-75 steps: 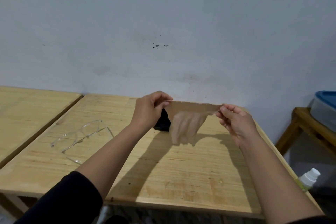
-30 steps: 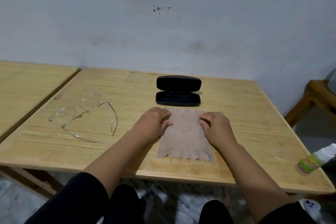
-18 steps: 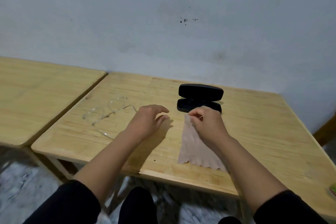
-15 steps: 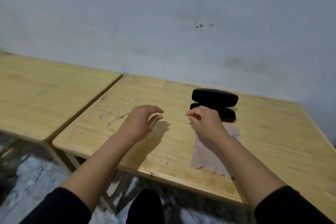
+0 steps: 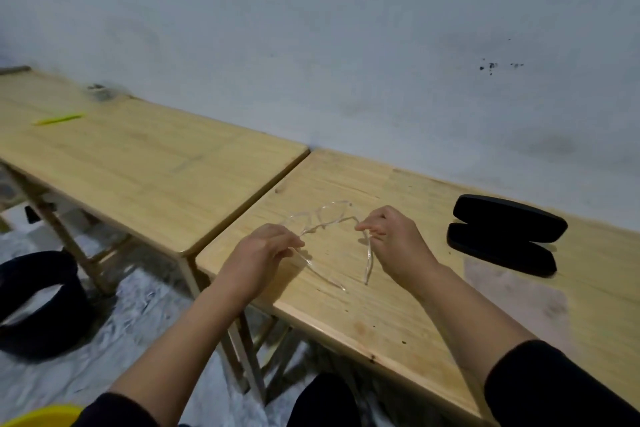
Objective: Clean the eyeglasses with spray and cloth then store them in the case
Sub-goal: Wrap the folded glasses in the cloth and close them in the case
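Observation:
Clear-framed eyeglasses [image 5: 329, 217] sit on the wooden table [image 5: 381, 315] with their temples unfolded toward me. My left hand [image 5: 263, 253] pinches the left temple near its hinge, and my right hand [image 5: 394, 239] pinches the right temple. A black glasses case [image 5: 505, 236] lies open to the right of my right hand. The tan cleaning cloth [image 5: 512, 291] is spread flat on the table in front of the case. No spray bottle is in view.
A second wooden table [image 5: 138, 163] adjoins on the left, with a yellow-green pen [image 5: 59, 119] and a small grey object [image 5: 98, 91] on it. A black round bin [image 5: 38, 302] and a yellow rim [image 5: 41, 418] are on the floor at the left.
Both hands left the cloth lying flat on the table and moved left onto the eyeglasses, taking hold of the two temples. My view swung left, so the spray bottle dropped out of sight.

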### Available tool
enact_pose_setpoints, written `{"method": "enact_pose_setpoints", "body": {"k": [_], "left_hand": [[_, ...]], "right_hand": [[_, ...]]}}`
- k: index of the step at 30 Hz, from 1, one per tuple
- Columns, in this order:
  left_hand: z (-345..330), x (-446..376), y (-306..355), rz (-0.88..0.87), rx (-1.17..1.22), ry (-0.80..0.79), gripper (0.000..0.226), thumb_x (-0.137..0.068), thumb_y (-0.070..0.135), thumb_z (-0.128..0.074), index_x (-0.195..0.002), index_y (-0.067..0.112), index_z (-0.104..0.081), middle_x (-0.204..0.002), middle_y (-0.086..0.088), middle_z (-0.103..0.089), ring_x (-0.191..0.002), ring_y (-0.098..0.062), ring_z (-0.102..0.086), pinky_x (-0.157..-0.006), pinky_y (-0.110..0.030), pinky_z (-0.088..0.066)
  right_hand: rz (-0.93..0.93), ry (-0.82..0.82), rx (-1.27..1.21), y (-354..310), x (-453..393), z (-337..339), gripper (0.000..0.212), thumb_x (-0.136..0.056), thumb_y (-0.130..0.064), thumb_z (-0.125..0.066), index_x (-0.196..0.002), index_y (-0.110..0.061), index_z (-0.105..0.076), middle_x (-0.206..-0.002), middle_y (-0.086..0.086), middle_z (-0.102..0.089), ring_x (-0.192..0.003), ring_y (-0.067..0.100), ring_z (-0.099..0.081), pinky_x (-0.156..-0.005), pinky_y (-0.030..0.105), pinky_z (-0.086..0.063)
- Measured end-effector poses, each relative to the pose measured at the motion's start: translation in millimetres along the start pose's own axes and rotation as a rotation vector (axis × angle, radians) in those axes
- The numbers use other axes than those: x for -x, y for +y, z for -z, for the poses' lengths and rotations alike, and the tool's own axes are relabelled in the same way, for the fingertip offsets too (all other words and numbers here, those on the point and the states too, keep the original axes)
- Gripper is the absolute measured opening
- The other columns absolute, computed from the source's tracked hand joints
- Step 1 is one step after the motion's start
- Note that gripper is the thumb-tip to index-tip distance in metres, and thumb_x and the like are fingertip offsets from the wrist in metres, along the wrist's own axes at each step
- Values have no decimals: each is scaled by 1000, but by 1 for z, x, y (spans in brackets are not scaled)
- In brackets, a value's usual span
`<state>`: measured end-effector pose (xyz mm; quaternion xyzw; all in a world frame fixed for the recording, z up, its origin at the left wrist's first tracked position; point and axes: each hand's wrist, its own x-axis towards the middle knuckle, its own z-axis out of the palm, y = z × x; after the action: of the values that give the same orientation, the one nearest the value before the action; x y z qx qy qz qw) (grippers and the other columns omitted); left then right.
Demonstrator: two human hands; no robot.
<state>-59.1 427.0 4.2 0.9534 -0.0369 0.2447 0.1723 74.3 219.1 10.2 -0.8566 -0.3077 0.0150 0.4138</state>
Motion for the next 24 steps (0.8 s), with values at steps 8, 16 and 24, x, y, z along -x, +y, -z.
{"method": "enact_pose_setpoints", "body": {"k": [8,16,24], "left_hand": [[-1,-20,0,7,136,210,26,-74,-7,-68,-92,11,-71,-90,-4,-72,-80,-6,-66,-77,-14,-53],[-26,-61,65,173,546,313,24,-78,-3,-67,-93,16,-73,-87,15,-69,-83,13,-62,-77,-3,-45],[-79,-77,161,197,827,65,18,-82,7,-66,-89,22,-73,-84,16,-71,-82,6,-66,-77,-6,-47]], "right_hand": [[17,137,-84,-11,-4,13,27,-82,8,-58,-82,-15,-72,-96,2,-64,-81,-4,-63,-66,3,-45],[-71,421,-167,1,37,91,13,-82,-9,-66,-91,-17,-72,-84,-14,-67,-73,-21,-56,-68,-5,-37],[-231,669,-140,40,126,162,20,-80,-12,-68,-76,-32,-68,-75,-8,-70,-81,25,-68,-71,29,-51]]}}
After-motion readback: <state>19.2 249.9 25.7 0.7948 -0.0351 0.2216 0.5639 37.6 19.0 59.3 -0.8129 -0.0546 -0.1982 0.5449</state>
